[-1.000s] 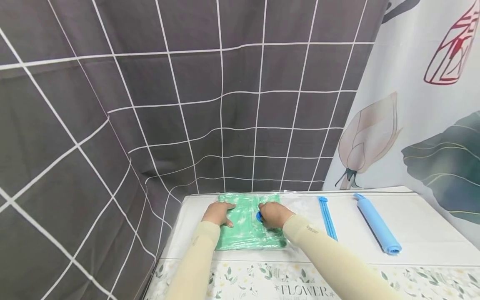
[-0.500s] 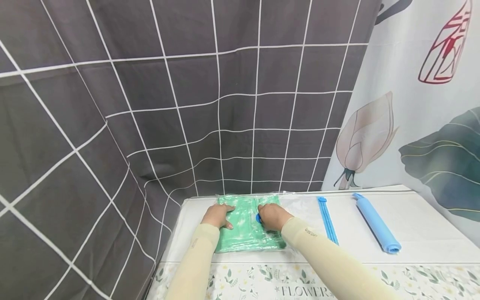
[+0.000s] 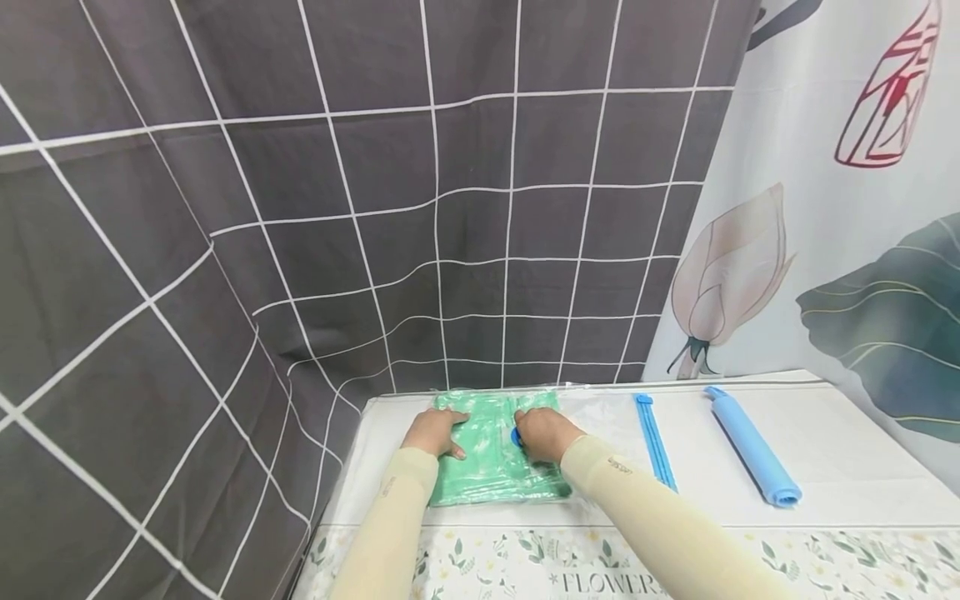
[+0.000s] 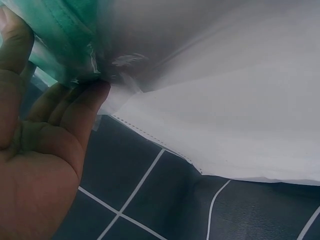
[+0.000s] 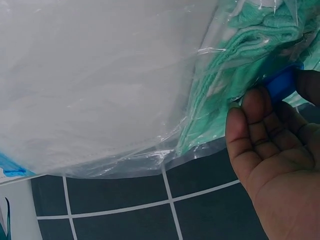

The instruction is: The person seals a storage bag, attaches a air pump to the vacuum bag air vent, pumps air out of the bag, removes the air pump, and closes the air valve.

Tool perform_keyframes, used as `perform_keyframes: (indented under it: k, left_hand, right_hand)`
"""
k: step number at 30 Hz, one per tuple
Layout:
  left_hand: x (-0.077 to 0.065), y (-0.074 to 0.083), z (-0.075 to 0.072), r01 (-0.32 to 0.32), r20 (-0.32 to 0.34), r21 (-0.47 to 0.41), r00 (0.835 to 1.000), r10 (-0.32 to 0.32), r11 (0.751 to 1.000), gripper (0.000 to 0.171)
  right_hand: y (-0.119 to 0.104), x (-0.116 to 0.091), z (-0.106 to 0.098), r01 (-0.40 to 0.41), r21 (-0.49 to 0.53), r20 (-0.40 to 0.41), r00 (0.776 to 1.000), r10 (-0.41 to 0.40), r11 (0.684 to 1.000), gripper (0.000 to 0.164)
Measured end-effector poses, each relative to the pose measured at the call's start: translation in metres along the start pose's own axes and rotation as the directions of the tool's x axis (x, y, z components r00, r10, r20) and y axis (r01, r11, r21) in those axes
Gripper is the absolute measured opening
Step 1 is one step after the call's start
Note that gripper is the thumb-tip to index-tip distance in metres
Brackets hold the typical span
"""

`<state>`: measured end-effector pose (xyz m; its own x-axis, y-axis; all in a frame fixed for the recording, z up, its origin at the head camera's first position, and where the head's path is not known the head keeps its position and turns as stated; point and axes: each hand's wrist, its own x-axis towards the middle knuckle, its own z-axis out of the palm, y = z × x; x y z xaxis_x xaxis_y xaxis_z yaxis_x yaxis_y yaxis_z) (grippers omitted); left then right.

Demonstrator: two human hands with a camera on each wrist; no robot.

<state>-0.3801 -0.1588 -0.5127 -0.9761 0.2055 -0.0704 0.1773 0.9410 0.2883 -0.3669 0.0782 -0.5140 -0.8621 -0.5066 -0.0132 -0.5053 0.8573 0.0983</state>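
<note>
A folded green cloth [image 3: 483,471] lies inside a clear plastic storage bag [image 3: 603,417], which is spread flat on the white tabletop. On the bag's left part rests my left hand [image 3: 431,432], thumb and fingers apart over the cloth's edge. In the left wrist view its fingertips press at the border of the wrapped cloth. My right hand [image 3: 547,433] pinches a round blue valve cap [image 5: 282,84] on top of the bag, mostly covered by the fingers in the head view. A blue zip strip [image 3: 655,442] closes off the bag's right end.
A light-blue rolled cylinder [image 3: 753,446], resembling a hand pump, lies to the right of the bag. Dark gridded cloth [image 3: 480,333] hangs behind and at the left. A floral cover [image 3: 480,550] drops over the table's front.
The head view has shifted slightly. Both hands stay in nearly the same place on the bag, and the right still pinches the blue cap.
</note>
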Motion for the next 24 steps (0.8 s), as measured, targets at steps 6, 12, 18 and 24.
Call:
perform_keyframes:
  k: [6,12,18,24]
  left_hand:
    - [-0.001,-0.002,0.001,0.017,0.009,-0.012,1.0,-0.017,1.0,0.086]
    - [0.008,-0.01,0.01,-0.019,-0.008,-0.01,1.0,0.019,1.0,0.086]
    - [0.018,-0.02,0.016,-0.038,-0.026,0.025,0.999,0.039,0.999,0.087]
    - [0.008,-0.018,0.003,-0.016,0.016,-0.066,1.0,0.017,0.998,0.087]
  right_hand:
    - [-0.003,0.001,0.001,0.003,-0.019,0.007,1.0,-0.002,1.0,0.035]
    - [-0.004,0.003,0.001,-0.014,-0.03,0.013,1.0,0.014,0.999,0.04]
    - [-0.005,0.009,-0.002,-0.042,0.049,0.043,0.998,0.04,0.998,0.037]
    - [0.016,-0.006,-0.01,-0.073,0.201,-0.004,0.997,0.075,0.977,0.051]
